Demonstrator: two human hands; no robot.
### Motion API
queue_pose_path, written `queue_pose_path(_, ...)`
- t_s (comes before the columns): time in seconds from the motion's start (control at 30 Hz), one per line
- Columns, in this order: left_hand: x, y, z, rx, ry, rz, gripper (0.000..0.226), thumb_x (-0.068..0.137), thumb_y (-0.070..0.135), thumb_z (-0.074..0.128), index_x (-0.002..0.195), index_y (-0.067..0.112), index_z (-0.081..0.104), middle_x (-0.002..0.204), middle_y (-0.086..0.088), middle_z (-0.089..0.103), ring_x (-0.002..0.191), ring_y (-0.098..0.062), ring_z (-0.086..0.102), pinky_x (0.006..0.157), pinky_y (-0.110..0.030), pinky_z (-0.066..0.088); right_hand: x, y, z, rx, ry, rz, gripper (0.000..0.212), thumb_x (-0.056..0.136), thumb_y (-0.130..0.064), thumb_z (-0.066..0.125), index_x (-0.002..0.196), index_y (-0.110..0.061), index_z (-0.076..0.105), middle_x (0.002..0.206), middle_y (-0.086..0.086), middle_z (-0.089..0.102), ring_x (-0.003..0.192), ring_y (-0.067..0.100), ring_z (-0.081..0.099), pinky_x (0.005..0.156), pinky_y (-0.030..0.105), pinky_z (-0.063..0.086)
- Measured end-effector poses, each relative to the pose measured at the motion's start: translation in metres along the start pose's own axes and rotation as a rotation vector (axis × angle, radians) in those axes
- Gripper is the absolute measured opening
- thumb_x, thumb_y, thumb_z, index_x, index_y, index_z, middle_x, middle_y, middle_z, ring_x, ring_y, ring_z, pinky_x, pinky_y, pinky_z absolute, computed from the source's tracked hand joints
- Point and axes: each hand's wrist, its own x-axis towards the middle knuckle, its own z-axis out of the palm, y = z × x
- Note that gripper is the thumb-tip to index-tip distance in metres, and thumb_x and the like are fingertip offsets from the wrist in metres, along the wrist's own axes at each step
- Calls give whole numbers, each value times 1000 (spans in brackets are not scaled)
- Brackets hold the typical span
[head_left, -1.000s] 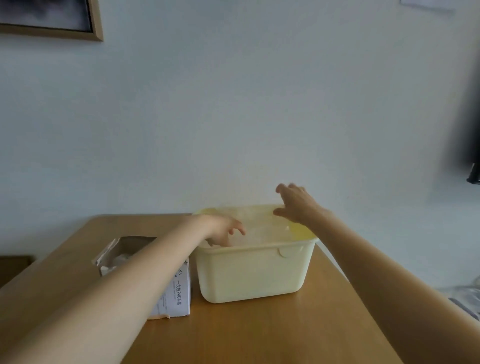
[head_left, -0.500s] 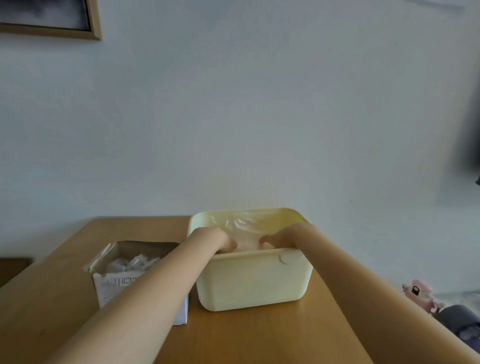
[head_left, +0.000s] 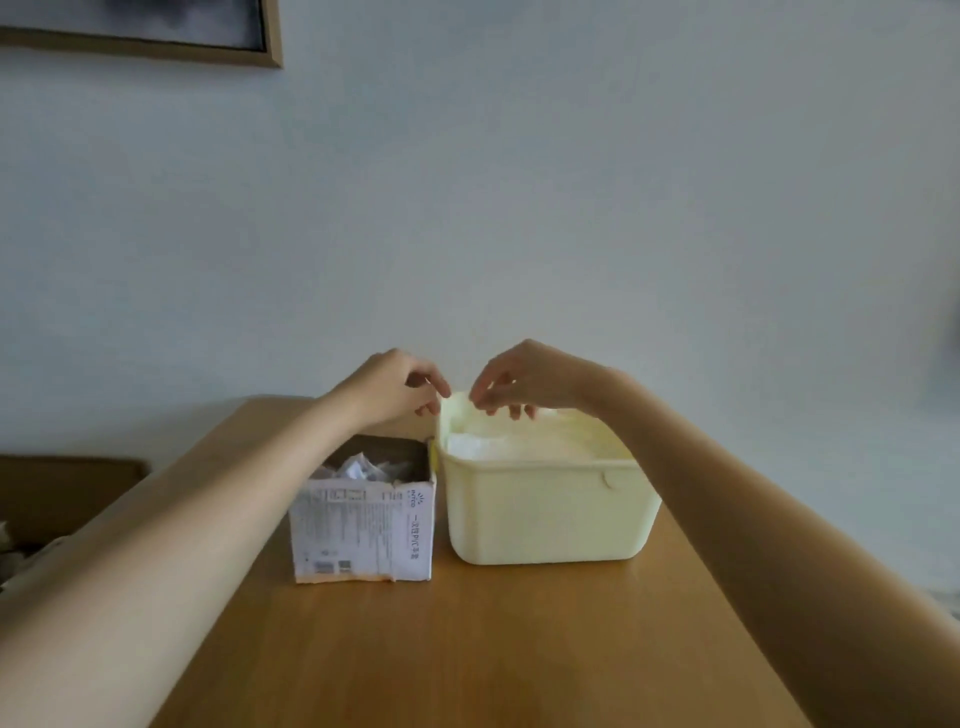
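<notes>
Head cam: left hand (head_left: 389, 389) and right hand (head_left: 535, 379) both pinch the liner (head_left: 457, 415) edge, which stands above the back-left corner of the bin (head_left: 550, 519), on the table (head_left: 467, 649) just right of the open box (head_left: 363, 525).

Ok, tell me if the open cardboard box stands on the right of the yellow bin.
No, the cardboard box stands close beside the yellow bin on its left side.
</notes>
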Motion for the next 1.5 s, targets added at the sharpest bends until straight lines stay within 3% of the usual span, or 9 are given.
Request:
queue_pose_path(0.17,-38,-31,-17,8,-81,-106,26,99,26,42,88,19,65,84,1,67,77,-14,62,68,-25,46,15,-57,55,25,-176,-91,9,88,-9,60,93,-9,67,94,14,70,59,9,62,61,17,54)
queue_pose_path(0.3,-57,-42,-23,-75,-168,-186,20,96,18,45,96,29,62,99,-10,70,81,-20,63,75,-35,50,28,-68,86,-214,-77,-40,17,87,-13,58,95,-4,71,66,5,63,46,10,56,58,21,52)
queue_pose_path(0.43,-65,-44,-26,-139,-214,-207,28,91,18,57,118,23,53,109,-3,68,99,-16,63,78,-24,50,32,-70,93,-124,142,-20,20,86,-18,61,91,0,69,82,15,65,62,20,52,63,32,50)
queue_pose_path(0.7,-63,-46,-33,-137,-111,-189,20,84,6,66,100,18,62,87,4,66,80,-9,61,60,-14,46,28,-70,86,-26,-45,-37,9,83,-13,66,88,-8,70,58,3,58,30,1,45,38,10,37)
queue_pose_path(0.9,-60,-45,-35,-306,-78,-194,23,86,14,66,107,18,59,91,5,64,87,-13,60,72,-19,46,38,-66,85,146,153,-2,7,84,-4,60,82,-5,67,52,0,57,31,2,47,41,14,37)
queue_pose_path(1.0,-56,-42,-31,-266,-88,-182,20,84,15,68,101,17,58,80,5,60,72,-10,59,59,-11,44,35,-64,78,299,112,11,10,88,-2,58,81,-7,63,42,-3,56,29,4,47,36,16,33)
queue_pose_path(1.13,-50,-39,-31,-111,-39,-120,21,88,17,63,69,11,60,57,2,45,53,-12,40,50,-20,30,39,-64,70,142,341,-26,13,93,-8,52,84,-12,61,54,2,62,31,1,50,41,15,43)
queue_pose_path(1.27,-47,-33,-44,-270,124,-107,20,89,22,62,71,13,63,57,4,50,52,-8,41,48,-14,32,41,-61,48,49,555,-39,14,92,-20,57,91,-9,66,74,7,69,55,12,50,59,26,44)
queue_pose_path(1.5,-46,-37,-49,-540,130,-207,14,84,28,66,83,15,69,77,-5,55,72,-16,47,68,-24,40,19,-39,18,659,327,66,20,82,-20,71,72,-13,55,80,3,51,71,13,44,69,25,39)
